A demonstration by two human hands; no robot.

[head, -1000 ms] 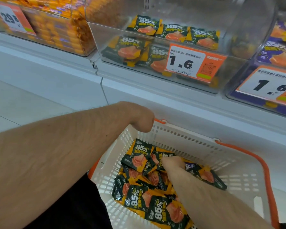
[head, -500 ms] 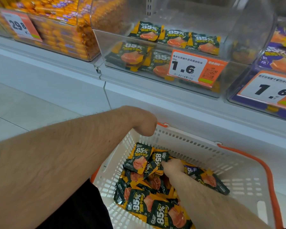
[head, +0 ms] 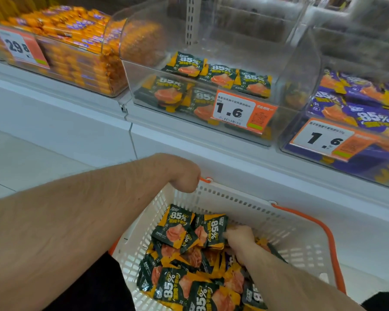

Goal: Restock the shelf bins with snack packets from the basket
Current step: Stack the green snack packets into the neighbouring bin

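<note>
The left hand (head: pixel 184 178) curls over the far-left rim of the white basket (head: pixel 285 230); its fingers are hidden, so I cannot tell how tightly. To its right, the right hand (head: pixel 239 235) digs into the snack packets (head: pixel 177 230), fingers pinching one. Pickup step, I judge. Next: lift up-and-forward to the half-empty clear bin (head: pixel 285 70).

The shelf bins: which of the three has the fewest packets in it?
The middle clear bin, with the left "1.6" tag. It holds only a few dark green packets; the orange bin and purple bin are packed.
</note>
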